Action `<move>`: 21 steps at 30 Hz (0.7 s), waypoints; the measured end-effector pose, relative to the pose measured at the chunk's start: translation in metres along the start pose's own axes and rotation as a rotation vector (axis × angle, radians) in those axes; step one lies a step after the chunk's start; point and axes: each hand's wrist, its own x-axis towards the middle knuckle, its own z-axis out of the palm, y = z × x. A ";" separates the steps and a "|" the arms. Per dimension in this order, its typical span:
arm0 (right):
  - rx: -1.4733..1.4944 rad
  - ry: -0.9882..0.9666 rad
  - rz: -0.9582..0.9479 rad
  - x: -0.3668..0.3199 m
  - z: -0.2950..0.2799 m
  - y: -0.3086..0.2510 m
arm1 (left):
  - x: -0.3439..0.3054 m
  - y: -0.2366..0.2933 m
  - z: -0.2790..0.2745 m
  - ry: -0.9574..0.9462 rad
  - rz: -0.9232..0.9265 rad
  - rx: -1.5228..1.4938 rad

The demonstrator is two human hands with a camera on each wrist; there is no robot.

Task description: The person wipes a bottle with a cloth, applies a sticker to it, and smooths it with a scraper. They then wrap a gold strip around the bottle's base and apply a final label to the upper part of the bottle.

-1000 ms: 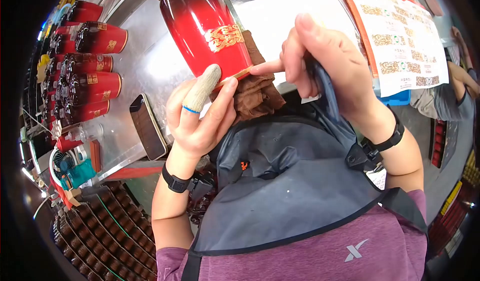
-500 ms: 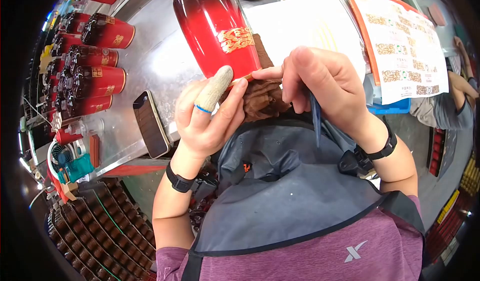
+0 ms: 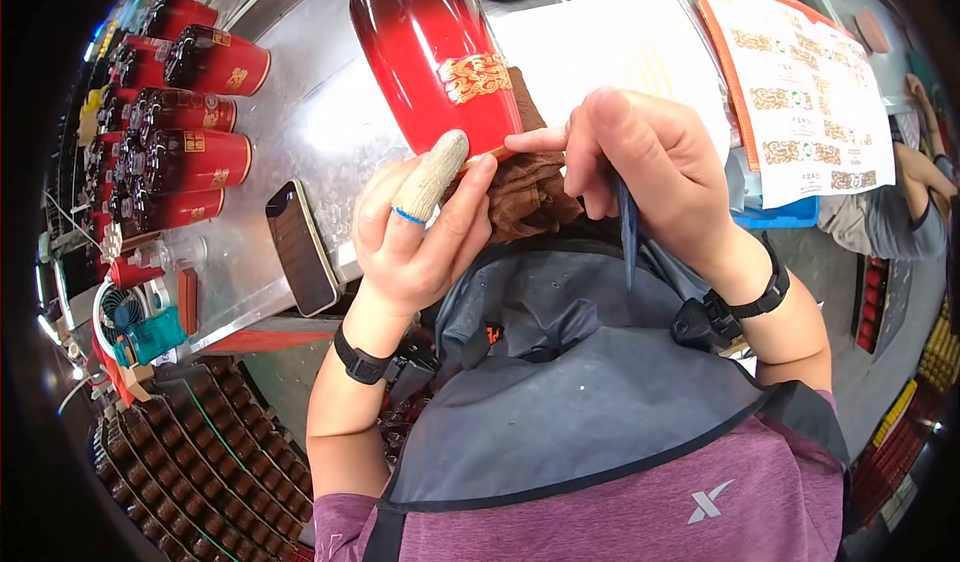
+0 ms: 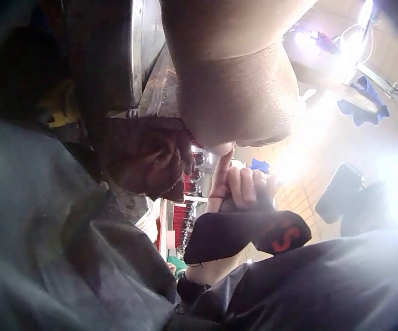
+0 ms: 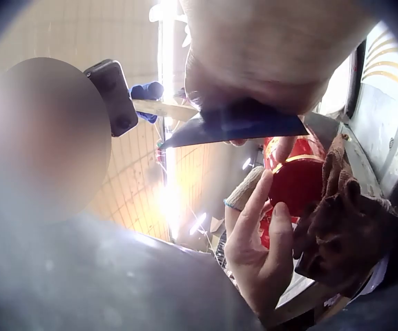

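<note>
A glossy red jar (image 3: 430, 52), dark at its far end, lies on its side with its near edge on brown cloth (image 3: 530, 192). My left hand (image 3: 415, 227), one digit in a knitted cover (image 3: 432, 177), grips the jar's near edge, fingertips around a narrow gold band (image 3: 492, 154). The extended index fingertip of my right hand (image 3: 660, 162) touches that band's right part. The other right fingers curl round a flat dark-blue tool (image 3: 628, 232). In the right wrist view, the jar's dark red base (image 5: 297, 187) shows beside my left fingers (image 5: 250, 234).
Several red jars (image 3: 205, 162) lie at the left, near a phone (image 3: 300, 252) on the metal table (image 3: 300, 92). A white sheet (image 3: 610, 42) lies behind my right hand; a printed label sheet (image 3: 810, 102) is farther right. A grey apron (image 3: 580, 392) covers my lap.
Compared with one second ago, both hands and the jar appear slightly farther right, and my right hand's raised thumb is lower. The right index fingertip remains at the gold band.
</note>
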 end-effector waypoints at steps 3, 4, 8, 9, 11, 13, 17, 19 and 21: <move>-0.038 -0.009 0.008 0.000 -0.001 0.000 | 0.000 -0.001 0.000 -0.013 0.008 0.020; -0.028 -0.010 -0.009 0.000 -0.001 0.002 | 0.000 0.000 -0.001 -0.008 0.004 0.017; 0.015 0.031 0.092 -0.002 0.004 -0.004 | 0.002 0.002 -0.002 -0.012 -0.009 0.009; 0.016 0.031 0.092 -0.001 0.005 -0.005 | 0.002 0.002 -0.002 -0.013 -0.009 0.009; -0.125 0.048 0.060 0.001 0.006 -0.005 | 0.002 0.001 -0.001 -0.010 -0.003 0.014; -0.103 0.042 0.030 0.001 0.002 -0.003 | 0.002 0.002 -0.001 -0.009 -0.003 0.022; -0.070 0.036 -0.011 0.003 0.004 -0.001 | 0.001 0.002 -0.001 -0.015 -0.019 0.002; -0.066 0.037 -0.005 0.002 0.004 -0.001 | 0.001 0.002 0.001 -0.004 -0.003 0.020; -0.065 0.034 -0.003 0.003 0.003 0.000 | 0.002 0.000 0.001 0.011 0.013 0.042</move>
